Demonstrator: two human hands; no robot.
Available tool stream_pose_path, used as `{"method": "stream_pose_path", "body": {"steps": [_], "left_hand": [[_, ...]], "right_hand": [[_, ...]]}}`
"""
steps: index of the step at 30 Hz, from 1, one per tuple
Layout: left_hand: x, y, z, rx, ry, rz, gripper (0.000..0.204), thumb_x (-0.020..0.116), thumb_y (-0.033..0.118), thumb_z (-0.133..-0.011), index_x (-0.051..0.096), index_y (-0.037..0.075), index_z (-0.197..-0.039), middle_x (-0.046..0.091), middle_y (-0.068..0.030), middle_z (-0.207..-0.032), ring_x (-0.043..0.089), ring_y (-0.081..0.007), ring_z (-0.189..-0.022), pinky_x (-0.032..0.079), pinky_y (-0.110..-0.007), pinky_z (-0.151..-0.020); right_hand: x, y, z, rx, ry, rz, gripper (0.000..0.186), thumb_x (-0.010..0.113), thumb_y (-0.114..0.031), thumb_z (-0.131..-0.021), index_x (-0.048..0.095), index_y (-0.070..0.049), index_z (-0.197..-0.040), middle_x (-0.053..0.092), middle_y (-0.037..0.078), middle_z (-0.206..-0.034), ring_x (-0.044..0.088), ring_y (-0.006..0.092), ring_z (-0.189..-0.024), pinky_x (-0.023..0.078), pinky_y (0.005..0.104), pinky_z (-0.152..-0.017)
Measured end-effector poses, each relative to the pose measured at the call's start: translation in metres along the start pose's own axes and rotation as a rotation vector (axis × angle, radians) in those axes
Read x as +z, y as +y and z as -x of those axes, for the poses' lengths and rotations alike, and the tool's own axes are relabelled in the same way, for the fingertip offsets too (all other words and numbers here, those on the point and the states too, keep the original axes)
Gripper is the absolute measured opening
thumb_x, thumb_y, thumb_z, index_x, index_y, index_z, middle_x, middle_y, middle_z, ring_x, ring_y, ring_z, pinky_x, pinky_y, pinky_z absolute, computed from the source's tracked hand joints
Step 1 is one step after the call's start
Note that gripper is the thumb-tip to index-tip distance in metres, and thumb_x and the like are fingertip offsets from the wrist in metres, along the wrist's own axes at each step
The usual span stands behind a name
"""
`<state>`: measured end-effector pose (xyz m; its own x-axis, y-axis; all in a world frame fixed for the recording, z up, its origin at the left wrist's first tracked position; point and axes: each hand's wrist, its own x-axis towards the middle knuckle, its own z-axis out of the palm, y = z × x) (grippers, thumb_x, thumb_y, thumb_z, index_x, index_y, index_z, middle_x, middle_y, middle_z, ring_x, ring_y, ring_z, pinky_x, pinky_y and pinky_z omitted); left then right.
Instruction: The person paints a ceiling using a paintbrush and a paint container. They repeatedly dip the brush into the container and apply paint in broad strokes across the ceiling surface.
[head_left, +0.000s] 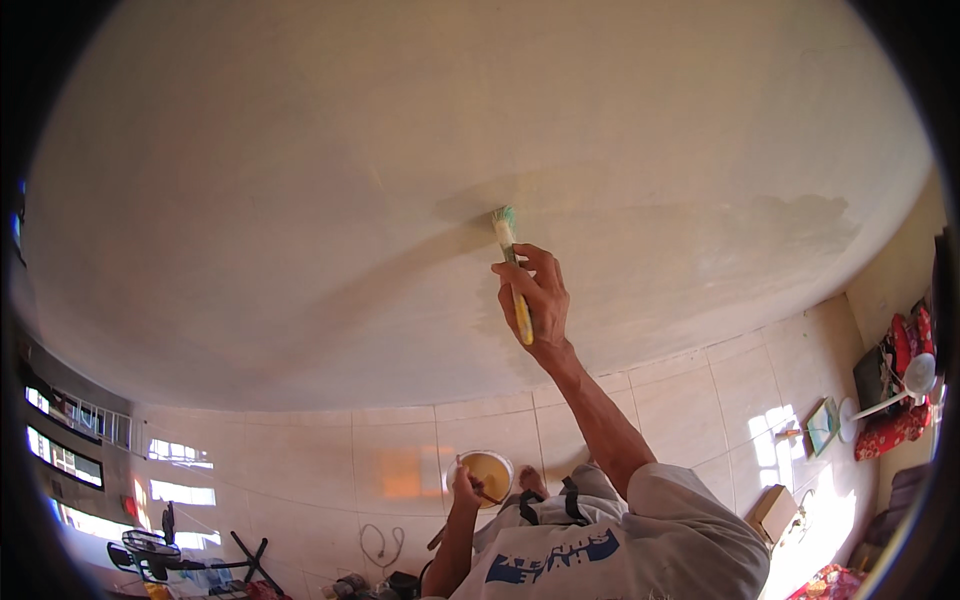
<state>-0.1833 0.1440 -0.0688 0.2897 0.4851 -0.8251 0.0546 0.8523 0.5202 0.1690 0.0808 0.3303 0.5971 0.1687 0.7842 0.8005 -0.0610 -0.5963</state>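
My right hand [540,300] grips a paintbrush [505,228] with a yellow handle and greenish bristles, its tip against the pale wall [300,180]. Darker, damp-looking patches show around the brush and to its right. Low down, my left hand [467,485] is closed on a round white bucket [453,464] at its near-left side, apparently by the handle or rim; the exact grip is too small to tell. Yellowish liquid [488,470] is in the bucket, with a thin brown item across it.
A tiled floor [300,460] runs along the wall. At right are red patterned items [885,435], a white fan-like stand [915,375] and a box [775,515]. A dark chair-like frame [150,555] and a loose cord [380,545] lie low left, near barred windows [60,460].
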Motion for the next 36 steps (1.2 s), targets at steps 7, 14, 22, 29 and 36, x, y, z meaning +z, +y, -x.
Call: {"method": "stream_pose_path", "body": {"steps": [7, 14, 22, 29, 36], "left_hand": [[0.003, 0.008, 0.007, -0.016, 0.004, -0.046, 0.032, 0.058, 0.04, -0.095, 0.048, 0.016, -0.075, 0.045, -0.0007, -0.061, 0.048, -0.018, -0.051, 0.046, -0.033, -0.047], [0.002, 0.011, 0.001, -0.057, -0.019, -0.048, 0.034, 0.059, 0.039, -0.096, 0.048, 0.016, -0.074, 0.044, -0.0003, -0.06, 0.048, -0.0176, -0.051, 0.046, -0.033, -0.046], [0.003, 0.01, 0.003, -0.04, -0.067, -0.011, 0.039, 0.059, 0.041, -0.097, 0.047, 0.016, -0.071, 0.043, 0.0001, -0.058, 0.047, -0.0176, -0.048, 0.045, -0.033, -0.045], [0.005, 0.01, 0.013, -0.008, -0.028, -0.02, 0.038, 0.058, 0.04, -0.098, 0.046, 0.017, -0.07, 0.044, -0.0004, -0.059, 0.05, -0.0183, -0.051, 0.047, -0.033, -0.048], [-0.008, 0.005, -0.006, -0.074, -0.049, -0.032, 0.034, 0.058, 0.04, -0.098, 0.049, 0.017, -0.074, 0.045, -0.0012, -0.059, 0.05, -0.0189, -0.05, 0.049, -0.036, -0.051]], "right_hand": [[-0.069, 0.041, -0.026, 0.104, 0.339, -0.079, 0.019, 0.064, 0.006, -0.093, 0.072, -0.007, -0.105, 0.061, 0.012, -0.119, 0.063, 0.0198, -0.1, 0.053, 0.033, -0.076], [-0.05, 0.023, -0.038, -0.009, 0.364, 0.13, 0.027, 0.07, 0.005, -0.086, 0.073, -0.01, -0.108, 0.055, 0.015, -0.126, 0.065, 0.0243, -0.091, 0.053, 0.0348, -0.068], [0.049, -0.044, -0.015, -0.119, 0.072, -0.028, 0.032, 0.077, 0.004, -0.072, 0.075, -0.013, -0.099, 0.062, 0.013, -0.118, 0.066, 0.0303, -0.092, 0.056, 0.0383, -0.065], [0.011, -0.001, -0.012, 0.053, 0.041, -0.309, 0.023, 0.066, 0.01, -0.088, 0.074, -0.006, -0.103, 0.061, 0.012, -0.122, 0.068, 0.019, -0.089, 0.056, 0.0321, -0.067], [-0.044, 0.025, -0.013, 0.079, 0.328, 0.108, 0.022, 0.064, 0.008, -0.092, 0.074, -0.008, -0.104, 0.059, 0.011, -0.124, 0.062, 0.0186, -0.098, 0.054, 0.03, -0.073]]}}
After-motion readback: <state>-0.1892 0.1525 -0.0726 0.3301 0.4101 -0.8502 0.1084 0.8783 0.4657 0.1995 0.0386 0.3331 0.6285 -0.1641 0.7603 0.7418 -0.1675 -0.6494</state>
